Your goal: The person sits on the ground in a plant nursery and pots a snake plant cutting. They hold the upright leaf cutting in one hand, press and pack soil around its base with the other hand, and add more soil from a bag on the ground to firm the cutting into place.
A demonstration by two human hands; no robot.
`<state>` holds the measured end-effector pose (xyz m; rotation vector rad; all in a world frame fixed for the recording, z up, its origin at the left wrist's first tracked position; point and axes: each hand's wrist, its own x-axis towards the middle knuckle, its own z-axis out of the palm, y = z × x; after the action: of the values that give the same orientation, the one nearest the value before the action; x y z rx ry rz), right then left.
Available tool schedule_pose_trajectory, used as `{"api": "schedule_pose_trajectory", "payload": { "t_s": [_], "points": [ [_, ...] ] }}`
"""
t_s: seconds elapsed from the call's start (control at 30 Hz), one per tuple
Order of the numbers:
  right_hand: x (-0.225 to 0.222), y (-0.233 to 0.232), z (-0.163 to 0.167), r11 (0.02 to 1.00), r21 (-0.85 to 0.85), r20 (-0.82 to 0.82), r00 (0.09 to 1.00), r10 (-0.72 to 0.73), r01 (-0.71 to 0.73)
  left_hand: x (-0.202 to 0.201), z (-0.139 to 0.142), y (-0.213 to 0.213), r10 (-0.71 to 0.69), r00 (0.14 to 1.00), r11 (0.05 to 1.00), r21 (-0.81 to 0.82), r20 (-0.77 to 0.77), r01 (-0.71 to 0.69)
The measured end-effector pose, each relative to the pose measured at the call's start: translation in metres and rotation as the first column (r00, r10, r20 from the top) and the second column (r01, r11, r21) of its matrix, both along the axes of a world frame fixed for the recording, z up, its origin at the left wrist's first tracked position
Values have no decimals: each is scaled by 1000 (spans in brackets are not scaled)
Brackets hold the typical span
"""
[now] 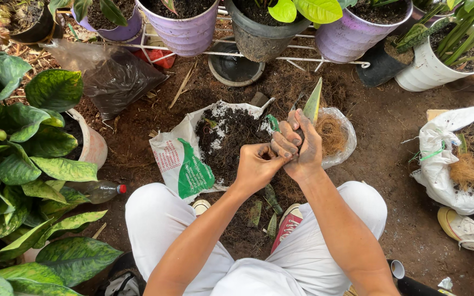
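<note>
White-green soil bag lies open centre; white sack right.

White trousers; bare forearms — red-and-white sneakers.

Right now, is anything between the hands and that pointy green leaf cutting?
Nothing visible is. The right hand is already wrapped around the base of the leaf cutting, whose tip pokes up above the fingers. The left hand presses against the right hand from the side, over the open bag of soil.
</note>
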<state>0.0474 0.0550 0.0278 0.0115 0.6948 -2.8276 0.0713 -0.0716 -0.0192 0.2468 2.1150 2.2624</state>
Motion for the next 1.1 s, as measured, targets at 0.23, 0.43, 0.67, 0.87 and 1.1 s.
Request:
{"api": "schedule_pose_trajectory", "payload": {
  "t_s": [0.23, 0.43, 0.67, 0.87, 1.1],
  "points": [
    [-3, 9, 1, 995, 28, 42, 994, -96, 95, -4, 21, -21, -255, 960, 966, -23, 115, 259],
    [3, 1, -7, 922, 352, -159, 981, -108, 159, -6, 18, -25, -147, 969, 989, 41, 196, 142],
    [2, -2, -7, 852, 521, -106, 987, 119, -47, -13, -7, -26, 15, 995, 998, 56, 98, -21],
    [8, -8, -1, 848, 529, -114, 989, 91, -17, -21, -10, -15, 57, 981, 971, 218, 188, -98],
    [9, -23, -24, 861, 508, -82, 993, 82, -29, -18, -29, -11, -10, 917, 892, 418, 399, -172]
  ]
}}
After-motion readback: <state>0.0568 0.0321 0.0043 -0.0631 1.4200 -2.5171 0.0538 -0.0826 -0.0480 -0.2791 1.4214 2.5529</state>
